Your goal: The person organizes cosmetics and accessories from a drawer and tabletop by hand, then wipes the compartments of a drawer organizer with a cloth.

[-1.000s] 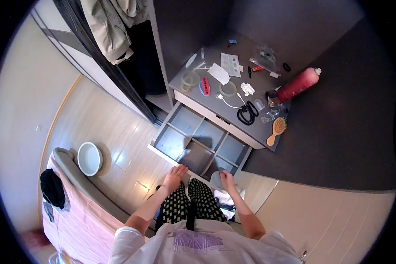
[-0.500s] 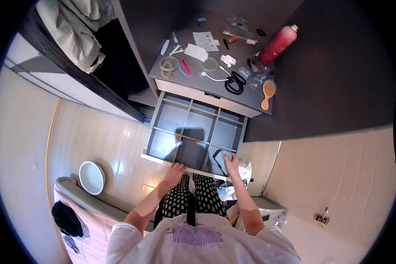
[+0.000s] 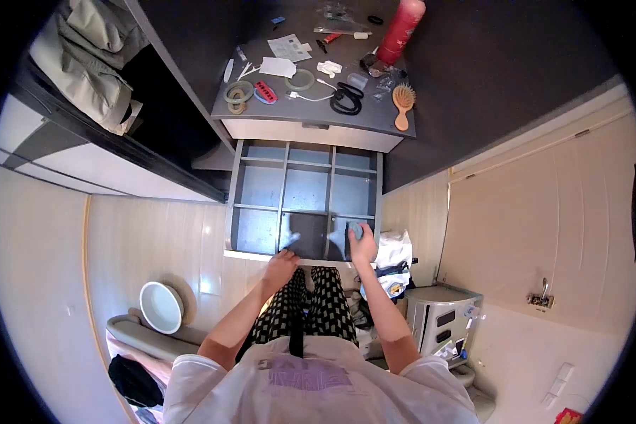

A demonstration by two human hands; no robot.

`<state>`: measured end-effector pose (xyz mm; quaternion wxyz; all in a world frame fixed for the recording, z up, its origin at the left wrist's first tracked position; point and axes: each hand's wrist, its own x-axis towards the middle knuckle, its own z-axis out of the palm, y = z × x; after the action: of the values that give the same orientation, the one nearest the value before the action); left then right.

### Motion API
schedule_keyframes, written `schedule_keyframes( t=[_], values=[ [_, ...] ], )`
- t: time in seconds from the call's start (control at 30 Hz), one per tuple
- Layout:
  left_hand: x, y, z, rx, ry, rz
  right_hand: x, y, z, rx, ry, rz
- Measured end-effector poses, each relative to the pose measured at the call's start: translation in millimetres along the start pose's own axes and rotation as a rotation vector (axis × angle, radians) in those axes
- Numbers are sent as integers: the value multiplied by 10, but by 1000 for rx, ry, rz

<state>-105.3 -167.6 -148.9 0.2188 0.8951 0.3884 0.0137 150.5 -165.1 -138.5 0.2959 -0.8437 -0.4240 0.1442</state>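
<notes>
A drawer [image 3: 261, 256] with several compartments is pulled out in front of me. My left hand [image 3: 283, 263] grips its front edge near the middle, fingers curled over the rim. Closed around a small, folded light-blue cloth [image 3: 356, 229], my right hand [image 3: 363, 247] is over the front right compartment. The hand partly hides the cloth. Shadows fall across the front compartments.
Above the drawer, the desktop [image 3: 304, 119] carries a hairbrush [image 3: 403, 106], a black coiled cable [image 3: 347, 98], rolls of tape [image 3: 238, 95], papers [image 3: 278, 67] and a red spray can [image 3: 401, 32]. A white basin [image 3: 161, 307] stands on the floor at left.
My right hand has moved slightly away from me and left within the front right compartment, and the cloth looks more bunched. My left hand stays on the drawer edge. The camera view has shifted.
</notes>
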Motion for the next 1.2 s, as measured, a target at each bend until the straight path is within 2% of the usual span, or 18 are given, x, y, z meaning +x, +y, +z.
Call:
schedule_keyframes(
  t=[0.03,0.07,0.13,0.2,0.27,0.3,0.33,0.47,0.63,0.67,0.77,0.8,0.9,0.93,1.03,1.07,1.13,1.2],
  values=[
    [4,12,-1,4,25,3,30,-35,71,78,58,-144],
    [-7,29,-7,8,50,3,35,-67,124,70,-5,-128],
    [1,-2,105,94,55,55,79,-104,181,52,-20,-334],
    [5,-26,124,187,63,107,91,-48,299,42,-63,-373],
    [2,25,26,101,47,55,86,92,494,29,-104,-411],
    [10,39,45,-111,69,-82,78,119,556,29,-86,-461],
    [7,32,58,-108,68,-86,55,155,609,27,-70,-511],
    [19,41,36,-149,83,-101,-20,177,647,84,-58,-491],
    [0,34,111,-110,100,-125,-77,233,464,-54,-384,-496],
    [10,25,143,-115,109,-134,-89,240,414,-59,-390,-508],
    [-6,94,153,-141,142,-166,-181,221,191,-40,-629,-403],
    [-9,102,204,-144,146,-177,-175,220,124,-42,-638,-412],
    [93,193,258,-60,80,-220,19,210,-38,117,-434,-648],
    [127,311,196,9,48,-293,119,205,-86,117,-451,-659],
    [262,448,243,161,-45,-417,443,230,-60,-323,-296,-961],
    [282,482,312,241,-105,-450,471,252,-23,-312,-316,-979],
    [289,529,371,252,-129,-532,515,323,135,-712,-468,-1016],
    [264,537,446,187,-74,-554,512,446,204,-738,-484,-1076]
  ],
)
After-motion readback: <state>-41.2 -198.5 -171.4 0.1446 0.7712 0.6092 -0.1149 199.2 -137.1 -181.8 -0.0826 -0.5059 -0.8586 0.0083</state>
